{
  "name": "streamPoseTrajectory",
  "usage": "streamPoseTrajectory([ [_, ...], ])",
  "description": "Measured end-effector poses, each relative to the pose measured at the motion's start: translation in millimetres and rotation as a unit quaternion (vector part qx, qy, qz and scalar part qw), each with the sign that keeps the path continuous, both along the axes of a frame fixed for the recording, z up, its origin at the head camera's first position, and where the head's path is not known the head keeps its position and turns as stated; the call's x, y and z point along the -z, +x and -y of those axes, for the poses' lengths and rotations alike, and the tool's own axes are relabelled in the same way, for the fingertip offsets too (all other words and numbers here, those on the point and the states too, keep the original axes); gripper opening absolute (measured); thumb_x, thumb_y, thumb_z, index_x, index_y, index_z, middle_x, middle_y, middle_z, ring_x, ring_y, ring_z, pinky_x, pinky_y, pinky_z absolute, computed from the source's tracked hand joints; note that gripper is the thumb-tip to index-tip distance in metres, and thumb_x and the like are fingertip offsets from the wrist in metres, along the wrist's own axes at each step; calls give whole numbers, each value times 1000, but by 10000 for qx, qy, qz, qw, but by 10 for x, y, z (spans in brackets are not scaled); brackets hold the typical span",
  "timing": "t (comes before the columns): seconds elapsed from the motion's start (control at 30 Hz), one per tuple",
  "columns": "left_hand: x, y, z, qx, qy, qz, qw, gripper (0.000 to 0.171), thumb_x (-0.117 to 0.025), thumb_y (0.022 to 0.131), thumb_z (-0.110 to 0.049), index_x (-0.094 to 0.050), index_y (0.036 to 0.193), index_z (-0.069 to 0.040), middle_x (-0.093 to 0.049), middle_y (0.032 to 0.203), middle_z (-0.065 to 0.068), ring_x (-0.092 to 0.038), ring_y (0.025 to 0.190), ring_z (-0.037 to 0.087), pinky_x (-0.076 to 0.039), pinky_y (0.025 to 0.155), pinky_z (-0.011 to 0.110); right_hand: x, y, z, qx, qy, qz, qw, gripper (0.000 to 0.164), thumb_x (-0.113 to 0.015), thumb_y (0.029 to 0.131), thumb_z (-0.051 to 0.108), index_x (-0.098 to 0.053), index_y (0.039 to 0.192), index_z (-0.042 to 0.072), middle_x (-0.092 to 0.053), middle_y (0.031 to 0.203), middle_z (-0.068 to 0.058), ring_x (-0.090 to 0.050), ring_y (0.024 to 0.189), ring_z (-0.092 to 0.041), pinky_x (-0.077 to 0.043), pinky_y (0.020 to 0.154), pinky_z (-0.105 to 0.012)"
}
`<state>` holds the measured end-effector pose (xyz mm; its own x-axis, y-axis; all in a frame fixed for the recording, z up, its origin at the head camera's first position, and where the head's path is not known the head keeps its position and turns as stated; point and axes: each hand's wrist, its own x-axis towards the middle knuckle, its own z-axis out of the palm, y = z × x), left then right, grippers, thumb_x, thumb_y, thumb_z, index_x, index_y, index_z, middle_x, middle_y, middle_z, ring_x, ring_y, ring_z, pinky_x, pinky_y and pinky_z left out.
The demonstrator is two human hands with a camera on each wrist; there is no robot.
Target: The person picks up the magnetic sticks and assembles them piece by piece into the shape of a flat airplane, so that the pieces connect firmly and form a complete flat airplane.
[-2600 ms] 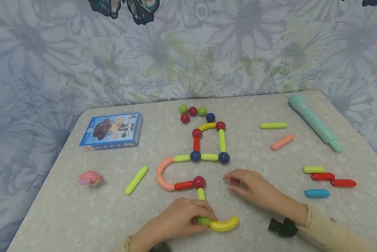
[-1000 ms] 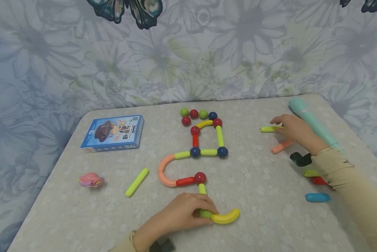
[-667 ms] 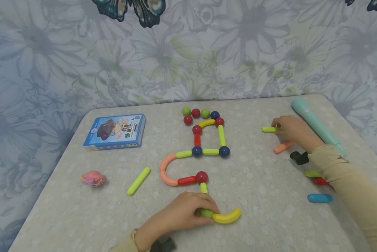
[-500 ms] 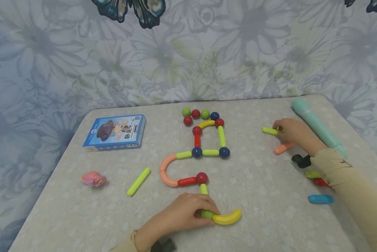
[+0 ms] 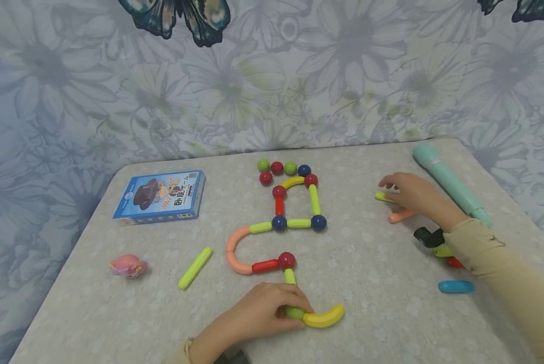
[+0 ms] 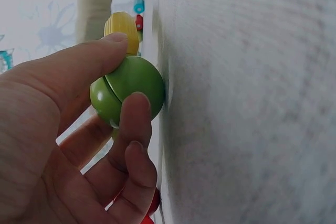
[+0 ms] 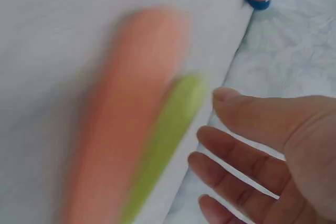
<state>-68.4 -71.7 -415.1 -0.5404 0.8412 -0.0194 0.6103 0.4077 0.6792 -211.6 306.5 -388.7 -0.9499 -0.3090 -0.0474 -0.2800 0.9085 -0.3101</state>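
My left hand [image 5: 265, 311] grips a green ball [image 6: 139, 82] low on the table, thumb and fingertips around it. A yellow curved stick [image 5: 324, 317] sticks out from the ball to the right. On its other side a lime stick [image 5: 289, 276] leads up to a red ball [image 5: 287, 261], part of a chain of sticks and balls. At the right, my right hand [image 5: 413, 194] hovers over a lime stick [image 5: 382, 196] and a salmon stick [image 5: 400, 216]. In the right wrist view its fingers are spread loosely beside the lime stick [image 7: 168, 140], with nothing between them.
The chain runs through a salmon arc [image 5: 233, 250] to a loop with blue balls [image 5: 319, 223]. Loose balls [image 5: 277, 168] sit behind it. Around stand a blue box [image 5: 160, 197], a pink toy [image 5: 128, 266], a teal tube [image 5: 451, 182] and a blue stick [image 5: 456, 286].
My right hand has gone from beside the chain to the sticks at the right, pinched the lime stick and released it, leaving it slightly turned and nearer. My left hand keeps its grip.
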Motion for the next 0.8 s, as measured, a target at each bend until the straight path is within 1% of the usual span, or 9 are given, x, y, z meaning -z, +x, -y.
streamPoseTrajectory([
  [0.1, 10, 0, 13, 15, 28, 8, 10000, 24, -72, 84, -23, -70, 107, -25, -59, 103, -20, -48, 65, -6, -43, 57, 15, -45, -248, 298, -120, -471, -120, 9987, 27, -63, 89, 8, -61, 114, -4, -62, 101, -18, -56, 92, -33, -44, 77, -48],
  [0.2, 23, -3, 14, 50, 67, 33, 10000, 24, -72, 84, -23, -69, 108, -24, -59, 103, -19, -48, 65, -6, -43, 57, 15, -31, -547, 623, -127, -1115, 3, 9937, 28, -62, 91, 10, -60, 115, -3, -62, 103, -17, -56, 94, -31, -44, 80, -45],
  [0.3, 32, 7, 10, 68, 75, 135, 9999, 25, -72, 84, -23, -69, 109, -24, -59, 103, -20, -48, 65, -6, -43, 57, 15, 12, -806, 919, -14, -1672, 523, 9845, 33, -60, 93, 19, -58, 120, -1, -60, 109, -18, -56, 97, -31, -45, 81, -43],
  [0.37, 34, 17, 8, 64, 73, 218, 9997, 25, -72, 84, -22, -69, 109, -24, -59, 103, -20, -48, 65, -6, -44, 57, 15, 39, -940, 1073, 120, -1828, 964, 9783, 38, -59, 93, 25, -57, 122, 1, -59, 112, -18, -57, 97, -29, -46, 79, -40],
  [0.4, 37, 20, 6, 74, 78, 218, 9997, 25, -72, 84, -22, -69, 109, -24, -59, 103, -20, -48, 65, -6, -44, 57, 15, 44, -989, 1138, 175, -1809, 1157, 9765, 40, -58, 93, 28, -56, 123, 1, -59, 112, -17, -58, 96, -29, -47, 78, -39],
  [0.5, 43, 28, 5, 114, 104, 185, 9997, 25, -72, 84, -22, -69, 109, -24, -59, 103, -20, -47, 65, -7, -43, 57, 14, 43, -1095, 1282, 372, -1534, 1561, 9750, 44, -59, 92, 32, -56, 124, 1, -59, 110, -16, -57, 92, -27, -46, 76, -36],
  [0.63, 52, 22, 9, 101, 144, 109, 9998, 25, -72, 84, -24, -69, 109, -24, -58, 103, -21, -47, 65, -8, -43, 56, 13, -2, -1157, 1376, 396, -1199, 1611, 9788, 43, -60, 92, 30, -57, 121, -1, -59, 108, -16, -55, 89, -26, -44, 76, -35],
  [0.73, 54, 11, 16, 45, 147, 102, 9998, 26, -73, 83, -25, -69, 108, -24, -58, 102, -21, -47, 65, -8, -43, 56, 13, -18, -1176, 1373, 485, -1328, 1557, 9776, 43, -60, 91, 30, -57, 122, 0, -59, 110, -17, -57, 91, -26, -45, 78, -36],
  [0.8, 53, 2, 22, 6, 137, 87, 9999, 26, -73, 82, -26, -70, 108, -24, -58, 102, -21, -47, 64, -8, -43, 55, 13, -31, -1162, 1335, 632, -1593, 1514, 9735, 46, -60, 91, 32, -55, 124, 0, -59, 113, -18, -57, 95, -27, -46, 81, -37],
])
